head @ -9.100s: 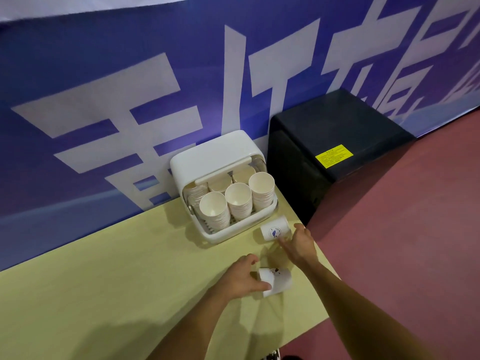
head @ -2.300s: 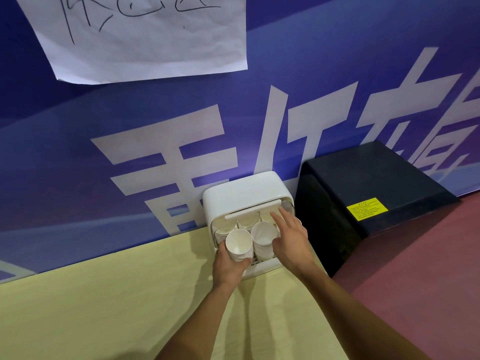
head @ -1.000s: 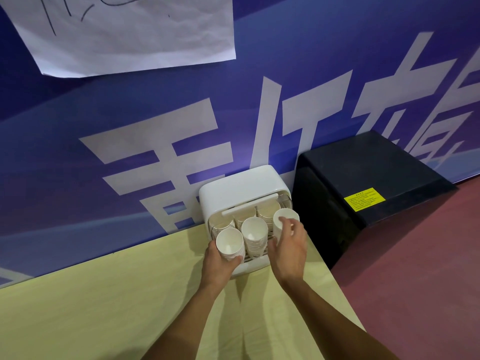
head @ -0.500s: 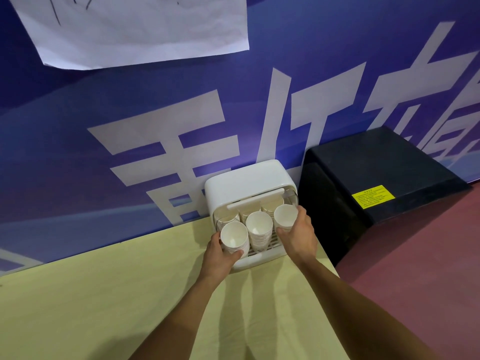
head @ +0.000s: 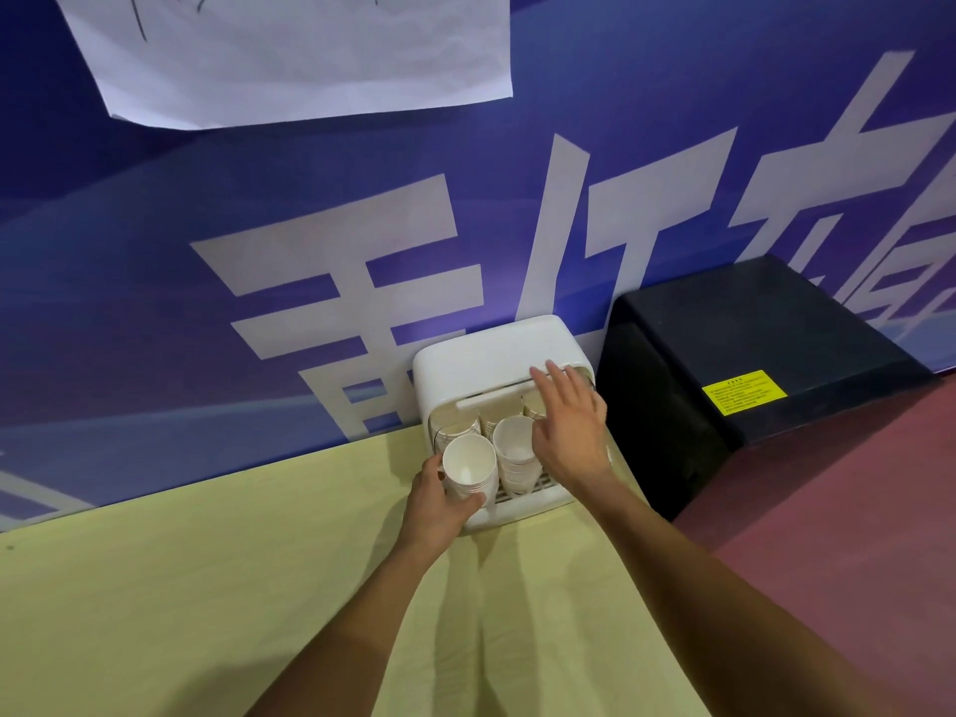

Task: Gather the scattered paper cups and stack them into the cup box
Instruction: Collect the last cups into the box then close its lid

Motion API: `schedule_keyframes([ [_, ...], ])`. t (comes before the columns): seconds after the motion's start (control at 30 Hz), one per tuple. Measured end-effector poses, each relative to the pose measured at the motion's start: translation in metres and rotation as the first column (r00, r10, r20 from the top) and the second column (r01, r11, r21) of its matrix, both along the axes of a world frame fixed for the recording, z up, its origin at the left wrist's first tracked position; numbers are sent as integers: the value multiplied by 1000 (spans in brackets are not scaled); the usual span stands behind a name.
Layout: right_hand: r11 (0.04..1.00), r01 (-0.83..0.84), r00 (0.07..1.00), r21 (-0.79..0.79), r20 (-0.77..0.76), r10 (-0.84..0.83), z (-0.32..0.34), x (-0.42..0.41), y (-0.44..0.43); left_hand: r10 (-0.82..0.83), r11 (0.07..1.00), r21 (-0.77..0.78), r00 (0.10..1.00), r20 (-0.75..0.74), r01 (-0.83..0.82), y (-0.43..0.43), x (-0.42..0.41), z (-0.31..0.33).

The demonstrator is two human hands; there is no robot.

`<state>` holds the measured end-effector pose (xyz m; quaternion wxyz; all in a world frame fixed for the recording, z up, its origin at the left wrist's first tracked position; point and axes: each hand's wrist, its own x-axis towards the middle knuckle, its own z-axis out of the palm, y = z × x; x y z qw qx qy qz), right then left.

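Looking down from the head, the cup stack point(head: 468, 470) in the box's point(head: 491, 349) front-left corner is gripped by the left hand point(head: 437, 504); the right hand point(head: 569, 432), fingers spread, is held over the crosswise lid bar point(head: 486, 401), judged nearer it

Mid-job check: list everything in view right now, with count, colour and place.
cup box: one, white, lid raised, at the table's far edge
paper cup stacks: at least five visible, white, upright inside the cup box
table: one, pale yellow cover, foreground
black cabinet: one, right of the cup box
label: one, yellow, on the black cabinet's top
banner: one, blue with white characters, behind the table
paper sheet: one, white, on the banner, top
floor: reddish, right
left hand: grips the front-left cup stack
right hand: fingers straight, over the cup box's right side
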<state>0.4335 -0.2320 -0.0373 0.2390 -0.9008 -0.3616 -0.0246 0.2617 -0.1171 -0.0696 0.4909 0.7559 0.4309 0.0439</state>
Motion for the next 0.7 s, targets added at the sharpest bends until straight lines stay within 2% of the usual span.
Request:
schedule_keyframes([
  [0.07,987,-63,998,-147,5,64,2,3,10,-5,1000,3,1000,-9,5,-3,-4,-1],
  [0.13,977,-84,996,-195,-23,82,2,2,14,-6,1000,-3,1000,-13,6,-5,-7,-3],
  [0.33,968,-82,997,-238,-21,79,7,-3,14,19,996,-89,1000,-7,-20,-14,-16,-9],
  [0.7,979,-18,998,-203,-57,7,9,-28,-9,77,978,-199,996,51,-66,-26,-21,0],
])
